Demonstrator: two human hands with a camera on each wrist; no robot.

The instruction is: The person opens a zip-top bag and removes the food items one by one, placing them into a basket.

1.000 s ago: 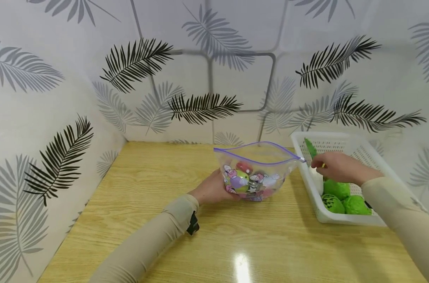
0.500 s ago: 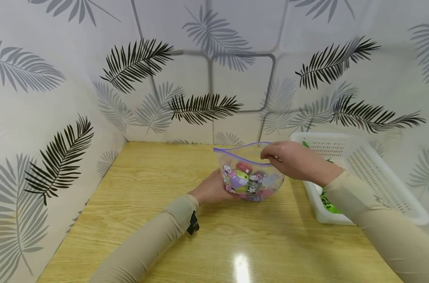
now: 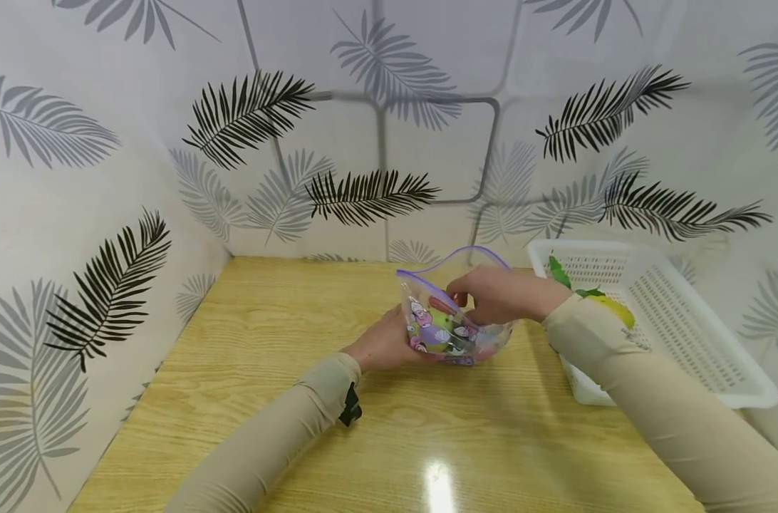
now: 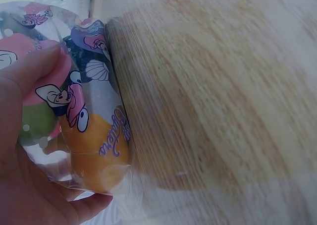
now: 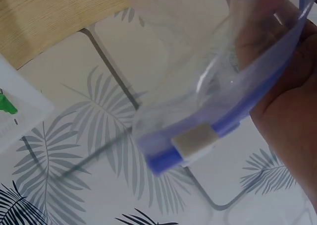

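1. Clear plastic bag (image 3: 449, 335), printed with cartoon figures and shells: near the middle of the wood-grain table (image 3: 280, 313), mouth gaping upward. Cannot tell whether its base touches the wood.
2. Left hand (image 3: 385, 342): clamped on the bag's left side, thumb pressed across the printed film, fingers curled about the lower edge.
3. Right hand (image 3: 501, 292): well clear of the left, fingers reaching down inside the bag's mouth. Cannot tell what, if anything, the fingertips grip (the wrist view is blurred there, seen through film).
4. Purple closure strip (image 5: 257, 98): lines the mouth and passes in front of the right fingers; a pale slider (image 5: 195, 141) sits near one end of it.
5. Contents, left wrist view: orange piece (image 4: 96, 153), pink piece (image 4: 60, 69) by the thumb tip, green piece (image 4: 39, 123) below the pink.
6. White perforated basket (image 3: 684, 313): right of the bag, partly behind the right sleeve (image 3: 658, 399). In it, a yellow item (image 3: 616, 311) and a leaf-like green piece (image 3: 558, 271) toward the near-bag side.
7. Left sleeve (image 3: 286, 427): beige; black object (image 3: 350, 406) at its wrist.
8. Backdrop: pale wall (image 3: 427, 71), grey and black fronds.
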